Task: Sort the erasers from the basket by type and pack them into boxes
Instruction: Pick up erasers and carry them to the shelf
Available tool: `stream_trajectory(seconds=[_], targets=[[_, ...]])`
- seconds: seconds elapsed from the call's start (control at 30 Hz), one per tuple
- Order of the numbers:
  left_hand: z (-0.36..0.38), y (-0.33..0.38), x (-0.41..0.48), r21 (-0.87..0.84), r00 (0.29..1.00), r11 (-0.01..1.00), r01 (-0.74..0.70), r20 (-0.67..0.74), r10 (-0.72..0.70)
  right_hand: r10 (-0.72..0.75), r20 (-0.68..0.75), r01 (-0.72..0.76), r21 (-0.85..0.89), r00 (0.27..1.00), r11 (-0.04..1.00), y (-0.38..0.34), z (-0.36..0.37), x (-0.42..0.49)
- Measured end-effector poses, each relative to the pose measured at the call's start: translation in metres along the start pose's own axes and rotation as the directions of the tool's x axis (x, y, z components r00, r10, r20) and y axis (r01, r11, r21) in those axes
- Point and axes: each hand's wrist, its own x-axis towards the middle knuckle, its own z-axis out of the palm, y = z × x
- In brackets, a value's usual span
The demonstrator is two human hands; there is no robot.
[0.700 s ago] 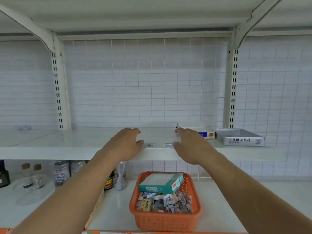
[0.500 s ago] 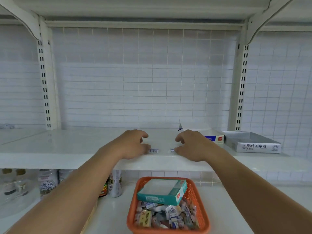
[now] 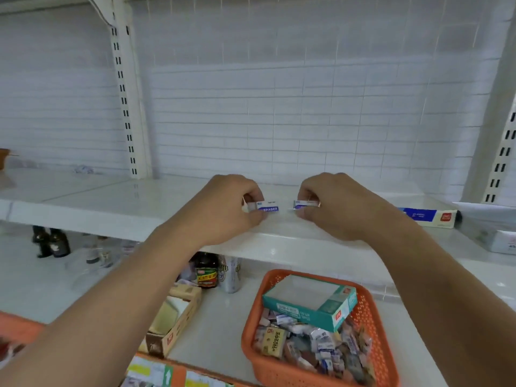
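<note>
Left hand [image 3: 223, 212] pinches an eraser [image 3: 268, 206], right hand [image 3: 342, 208] another eraser [image 3: 305, 203], over white shelf [image 3: 111, 213]

Both forearms were bare up to the frame edge. Left hand [image 3: 223, 212] and right hand [image 3: 339, 209] were bare as well (a small pinkish spot by a right finger was too blurred to identify).

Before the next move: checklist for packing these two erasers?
1. Left hand pinches left eraser: ok.
2. Right hand pinches right eraser: ok.
3. Both erasers the same type: cannot tell, right label blurred.
4. Blue box open to receive: cannot tell.
5. Basket emptied: not ok, erasers lie in it under the teal box.
</note>
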Motion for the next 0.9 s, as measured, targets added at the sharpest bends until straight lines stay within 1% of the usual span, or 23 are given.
stream_trajectory(seconds=[0.07,0.17,0.27,0.33,0.43,0.53,0.6,0.73,0.8,0.9], targets=[[-0.011,0.0,-0.028,0.044,0.995,0.998,0.041,-0.094,-0.036,-0.125,-0.025,0.127,0.07,0.992,0.989,-0.009,0.001,-0.008],[-0.021,0.001,-0.075,0.111,0.967,0.983,0.148,-0.223,-0.121,-0.331,-0.066,0.337,0.144,0.941,0.93,-0.027,0.01,-0.022],[-0.026,0.005,-0.121,0.173,0.943,0.951,0.256,-0.261,-0.207,-0.485,-0.094,0.494,0.194,0.869,0.847,-0.043,0.026,-0.03],[-0.028,0.01,-0.151,0.211,0.918,0.911,0.355,-0.266,-0.295,-0.555,-0.092,0.56,0.241,0.827,0.793,-0.052,0.039,-0.035],[-0.028,0.018,-0.188,0.254,0.887,0.863,0.437,-0.281,-0.367,-0.633,-0.087,0.626,0.298,0.769,0.72,-0.063,0.058,-0.044],[-0.021,0.03,-0.225,0.288,0.856,0.812,0.508,-0.274,-0.438,-0.693,-0.042,0.666,0.321,0.72,0.673,-0.078,0.08,-0.054],[-0.018,0.037,-0.255,0.298,0.814,0.76,0.577,-0.286,-0.506,-0.74,-0.004,0.694,0.35,0.673,0.63,-0.092,0.096,-0.063],[-0.027,0.051,-0.328,0.323,0.71,0.633,0.703,-0.348,-0.612,-0.839,0.083,0.739,0.432,0.537,0.516,-0.138,0.122,-0.085],[-0.04,0.063,-0.367,0.323,0.651,0.565,0.759,-0.388,-0.653,-0.889,0.098,0.765,0.473,0.448,0.438,-0.172,0.129,-0.102],[-0.059,0.089,-0.429,0.328,0.55,0.443,0.834,-0.457,-0.699,-0.952,0.086,0.792,0.535,0.294,0.293,-0.234,0.13,-0.142]])
